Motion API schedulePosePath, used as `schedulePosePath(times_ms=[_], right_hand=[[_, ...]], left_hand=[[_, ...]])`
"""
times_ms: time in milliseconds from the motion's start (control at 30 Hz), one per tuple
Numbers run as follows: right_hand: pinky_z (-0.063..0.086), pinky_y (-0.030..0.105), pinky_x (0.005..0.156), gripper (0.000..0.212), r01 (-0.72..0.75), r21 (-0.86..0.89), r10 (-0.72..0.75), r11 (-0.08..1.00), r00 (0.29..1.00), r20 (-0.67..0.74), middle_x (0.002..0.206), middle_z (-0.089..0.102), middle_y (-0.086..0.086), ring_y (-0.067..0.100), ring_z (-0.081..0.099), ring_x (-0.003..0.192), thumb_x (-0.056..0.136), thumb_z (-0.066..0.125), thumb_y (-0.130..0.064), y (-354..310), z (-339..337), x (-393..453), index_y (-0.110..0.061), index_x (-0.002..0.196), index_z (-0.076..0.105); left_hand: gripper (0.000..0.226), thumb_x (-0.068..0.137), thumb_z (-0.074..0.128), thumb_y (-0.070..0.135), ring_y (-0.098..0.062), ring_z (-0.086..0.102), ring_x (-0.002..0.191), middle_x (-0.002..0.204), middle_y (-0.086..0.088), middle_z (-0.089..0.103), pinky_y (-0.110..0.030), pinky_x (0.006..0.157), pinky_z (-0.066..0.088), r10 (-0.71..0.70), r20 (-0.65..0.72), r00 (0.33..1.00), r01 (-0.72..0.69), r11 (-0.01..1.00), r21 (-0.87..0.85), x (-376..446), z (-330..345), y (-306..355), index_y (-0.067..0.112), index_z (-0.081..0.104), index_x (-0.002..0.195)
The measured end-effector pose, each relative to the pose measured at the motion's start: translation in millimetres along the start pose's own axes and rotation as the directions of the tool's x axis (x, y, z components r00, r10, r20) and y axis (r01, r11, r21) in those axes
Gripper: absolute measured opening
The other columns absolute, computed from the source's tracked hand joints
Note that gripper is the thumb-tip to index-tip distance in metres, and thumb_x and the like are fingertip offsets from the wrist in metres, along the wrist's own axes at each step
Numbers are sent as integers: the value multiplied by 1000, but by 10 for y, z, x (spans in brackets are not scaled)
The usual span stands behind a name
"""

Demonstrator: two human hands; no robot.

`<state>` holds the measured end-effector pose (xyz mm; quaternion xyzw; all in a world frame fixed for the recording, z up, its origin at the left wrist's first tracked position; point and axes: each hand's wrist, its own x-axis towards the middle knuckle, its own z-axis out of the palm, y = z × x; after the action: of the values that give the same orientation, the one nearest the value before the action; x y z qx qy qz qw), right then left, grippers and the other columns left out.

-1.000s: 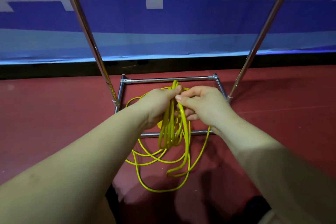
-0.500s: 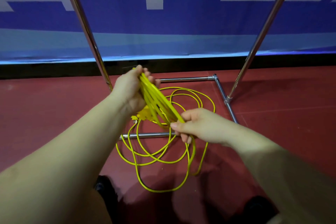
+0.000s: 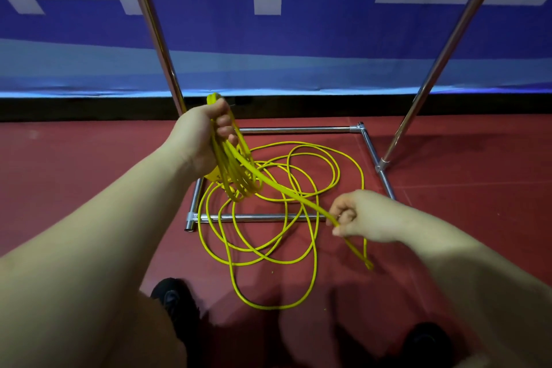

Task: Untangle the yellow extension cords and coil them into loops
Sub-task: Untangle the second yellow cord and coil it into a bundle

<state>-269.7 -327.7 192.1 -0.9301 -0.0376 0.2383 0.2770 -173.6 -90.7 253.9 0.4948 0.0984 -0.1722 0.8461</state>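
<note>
Coiling step in hand, head view: left hand grips a bundle of finished loops held up over the metal frame, fingers curled round them. Right hand pinches the next strand, drawn taut btwn hands. Rest of the yellow cord lies loose on the red floor, crossing itself. Next, prob.: bring the strand to the left hand w/o snagging the crossings.

Left hand grips a bundle of coiled yellow extension cord, raised. Right hand pinches one taut strand running from that bundle. Loose loops lie on the red floor, across a chrome tubular frame base.
</note>
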Motion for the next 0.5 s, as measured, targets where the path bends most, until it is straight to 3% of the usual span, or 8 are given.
schedulePosePath(times_ms=[100,233,400,500], right_hand=[[35,7,48,13,-7,118,19,993,995,-97,50,54,-11,-7,45,40,78,74,-14,21,-81,2,-18,81,62],[46,17,46,10,-64,404,115,912,988,-103,51,64,-6,4,54,45,80,71,-9,-65,-219,-49,-6,82,61],[45,18,44,13,-115,462,203,879,968,-146,57,68,-2,9,52,45,78,72,-16,-169,-398,-154,-10,70,64],[45,14,39,14,-197,532,284,824,955,-86,63,67,2,3,51,37,80,71,-18,-231,-393,-161,-8,73,63]], left_hand=[[28,100,37,19,-3,31,35,45,9,34,-15,38,34,18,45,999,-23,994,107,-25,-29,-27,17,45,74],[27,100,39,16,-3,32,36,47,8,35,-15,39,35,61,104,993,-87,962,260,-34,-59,-56,17,41,73],[25,100,39,13,-5,33,37,48,7,36,-15,40,36,154,91,984,-176,929,324,-32,-89,-57,17,40,75],[26,100,41,13,-5,35,38,45,10,38,-16,43,37,222,108,969,-247,873,422,-46,-88,-78,18,39,74]])
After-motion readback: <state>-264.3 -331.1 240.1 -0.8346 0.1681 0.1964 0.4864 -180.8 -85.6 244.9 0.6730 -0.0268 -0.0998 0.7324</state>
